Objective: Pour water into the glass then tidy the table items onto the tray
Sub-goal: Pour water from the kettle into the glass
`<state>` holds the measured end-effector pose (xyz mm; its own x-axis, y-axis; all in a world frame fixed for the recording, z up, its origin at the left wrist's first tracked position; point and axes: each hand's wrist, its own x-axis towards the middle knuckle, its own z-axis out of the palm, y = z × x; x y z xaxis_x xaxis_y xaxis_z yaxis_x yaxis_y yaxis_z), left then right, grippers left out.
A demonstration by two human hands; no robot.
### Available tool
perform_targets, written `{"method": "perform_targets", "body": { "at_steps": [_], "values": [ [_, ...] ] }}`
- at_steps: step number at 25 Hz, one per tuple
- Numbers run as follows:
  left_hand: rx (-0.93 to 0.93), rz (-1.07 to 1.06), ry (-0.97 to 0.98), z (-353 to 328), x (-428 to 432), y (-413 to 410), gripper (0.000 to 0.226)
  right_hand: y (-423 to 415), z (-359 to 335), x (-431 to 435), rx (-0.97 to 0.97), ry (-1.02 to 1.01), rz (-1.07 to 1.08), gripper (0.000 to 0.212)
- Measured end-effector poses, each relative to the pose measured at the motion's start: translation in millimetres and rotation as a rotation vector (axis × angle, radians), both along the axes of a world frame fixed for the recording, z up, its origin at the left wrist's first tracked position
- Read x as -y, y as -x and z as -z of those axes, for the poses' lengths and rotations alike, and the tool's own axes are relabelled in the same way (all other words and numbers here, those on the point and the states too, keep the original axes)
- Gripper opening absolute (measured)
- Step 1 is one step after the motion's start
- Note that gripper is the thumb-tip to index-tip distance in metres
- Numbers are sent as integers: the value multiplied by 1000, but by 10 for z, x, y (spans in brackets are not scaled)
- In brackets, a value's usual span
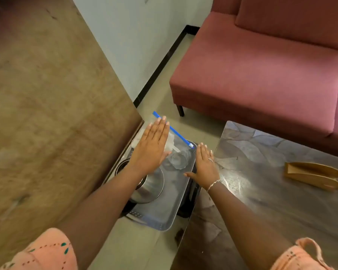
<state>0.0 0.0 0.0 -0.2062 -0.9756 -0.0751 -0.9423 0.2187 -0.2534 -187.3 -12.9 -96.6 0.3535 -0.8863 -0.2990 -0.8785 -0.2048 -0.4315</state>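
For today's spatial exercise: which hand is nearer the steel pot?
Left. The left hand sits beyond the steel pot, wrist overlapping it; the right hand is at the tray's right edge.

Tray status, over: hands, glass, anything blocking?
Left hand open over tray; right hand open at its rim. Glass on tray beside steel pot. Zip bag beneath left hand.
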Motion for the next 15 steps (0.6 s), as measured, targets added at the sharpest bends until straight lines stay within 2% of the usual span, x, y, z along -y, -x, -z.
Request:
{"method": "perform_targets", "body": {
  "at_steps": [3, 6, 10, 12, 15],
  "values": [
    [102, 90, 52, 49, 215, -62, 76, -56, 161, 96, -54, -45, 15, 109],
    [50, 158, -18, 101, 416, -128, 61, -110, 250, 135, -49, -73, 0, 110],
    [-18, 133, -63, 104, 586, -314, 31, -219, 308, 212, 63, -105, -23, 111],
    [-126, 68, -29, 88, 619, -432, 25, -287, 322, 239, 88, -107, -45, 110],
    [-371, -155, 47, 21, 652, -565, 18, -344, 331, 276, 53, -89, -93, 112]
  ]
}}
